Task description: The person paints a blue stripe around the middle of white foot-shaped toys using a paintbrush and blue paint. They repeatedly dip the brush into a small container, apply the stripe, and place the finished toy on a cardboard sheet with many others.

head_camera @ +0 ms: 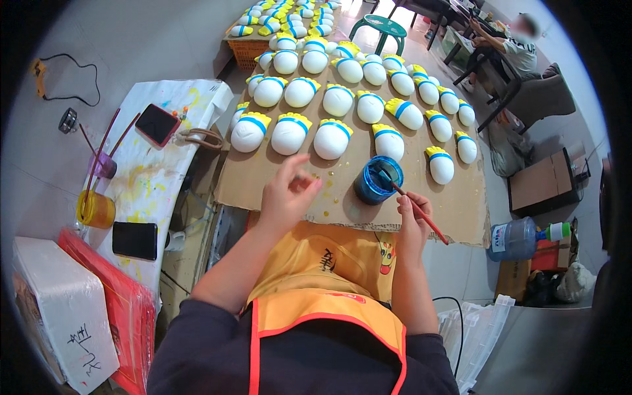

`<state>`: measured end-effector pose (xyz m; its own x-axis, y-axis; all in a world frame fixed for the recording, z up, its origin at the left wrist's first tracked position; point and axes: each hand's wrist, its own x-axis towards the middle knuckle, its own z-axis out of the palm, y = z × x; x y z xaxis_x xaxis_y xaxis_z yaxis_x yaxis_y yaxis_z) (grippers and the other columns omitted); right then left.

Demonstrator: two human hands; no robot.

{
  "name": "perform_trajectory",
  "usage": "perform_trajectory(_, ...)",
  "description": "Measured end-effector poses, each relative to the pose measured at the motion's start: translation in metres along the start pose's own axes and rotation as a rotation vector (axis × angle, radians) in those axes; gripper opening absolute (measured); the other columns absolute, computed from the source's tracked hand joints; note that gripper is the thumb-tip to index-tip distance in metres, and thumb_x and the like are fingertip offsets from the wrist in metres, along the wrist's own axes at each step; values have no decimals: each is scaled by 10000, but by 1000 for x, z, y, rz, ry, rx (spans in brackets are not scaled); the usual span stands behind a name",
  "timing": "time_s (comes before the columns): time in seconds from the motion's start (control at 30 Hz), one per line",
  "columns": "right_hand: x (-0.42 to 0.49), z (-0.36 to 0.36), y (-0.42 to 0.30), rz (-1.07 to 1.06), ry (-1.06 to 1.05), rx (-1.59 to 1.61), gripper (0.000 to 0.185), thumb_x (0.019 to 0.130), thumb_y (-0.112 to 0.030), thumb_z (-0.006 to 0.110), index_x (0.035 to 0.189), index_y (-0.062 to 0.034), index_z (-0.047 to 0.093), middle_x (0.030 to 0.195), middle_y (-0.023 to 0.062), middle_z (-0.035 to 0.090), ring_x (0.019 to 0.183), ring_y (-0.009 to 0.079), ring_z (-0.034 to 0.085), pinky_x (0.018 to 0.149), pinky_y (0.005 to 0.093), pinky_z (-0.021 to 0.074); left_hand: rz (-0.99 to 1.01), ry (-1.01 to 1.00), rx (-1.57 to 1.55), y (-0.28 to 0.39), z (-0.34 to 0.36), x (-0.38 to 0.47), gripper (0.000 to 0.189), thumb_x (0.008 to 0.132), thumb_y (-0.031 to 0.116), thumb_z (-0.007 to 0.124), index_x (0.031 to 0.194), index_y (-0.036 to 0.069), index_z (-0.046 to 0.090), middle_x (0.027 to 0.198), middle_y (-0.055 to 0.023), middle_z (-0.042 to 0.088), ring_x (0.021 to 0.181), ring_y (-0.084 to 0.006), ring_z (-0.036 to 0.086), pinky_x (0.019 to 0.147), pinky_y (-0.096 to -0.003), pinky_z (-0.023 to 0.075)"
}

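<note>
In my right hand (414,212) is a paintbrush (428,222) with a red handle, its bristle end dipped in a jar of blue paint (371,190). My left hand (290,193) hovers over the cardboard sheet (256,185) with its fingers apart, holding nothing. Just beyond it lie white egg-shaped pieces, such as this white piece (333,140), each with a yellow scalloped crown and a blue band. Another white piece (389,143) sits right behind the jar, partly hidden by it. Farther back, several rows of similar pieces cover the cardboard.
On the paint-stained side table (148,192) are a yellow paint jar (96,210), a purple paint cup (103,165) and two phones. An orange crate (249,54) and a green stool (380,29) stand at the back. A water bottle (513,239) lies right. A person sits far right.
</note>
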<state>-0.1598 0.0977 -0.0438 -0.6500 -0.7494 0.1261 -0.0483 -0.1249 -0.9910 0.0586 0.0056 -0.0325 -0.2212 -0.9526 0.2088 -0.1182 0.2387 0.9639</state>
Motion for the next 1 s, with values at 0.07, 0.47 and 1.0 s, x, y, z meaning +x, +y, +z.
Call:
perform_trajectory(0.07, -2, 3, 10, -19, 16, 2, 178, 876, -151, 585, 966, -16, 512, 862, 52, 584, 809, 97, 523, 741, 227, 413, -80, -56, -14, -18, -12, -34, 419, 781, 81, 657, 1160, 47, 480, 772, -31, 606, 664, -85, 553, 614, -229, 447)
perform_trajectory(0.47, 2, 17, 42, -133, 90, 98, 236, 866, -145, 607, 1016, -20, 474, 884, 37, 549, 815, 91, 507, 744, 224, 403, -219, -235, 86, -57, -17, -121, 436, 788, 160, 656, 1173, 52, 483, 755, -61, 620, 660, -140, 600, 605, -267, 471)
perform_trajectory(1.0, -63, -4, 67, -85, -127, -17, 374, 835, -18, 578, 1177, -35, 428, 799, 0, 464, 715, 75, 441, 645, 210, 373, 99, 42, 20, -36, 43, -42, 539, 721, 136, 709, 1187, 58, 448, 937, -99, 581, 803, -182, 567, 710, -286, 464)
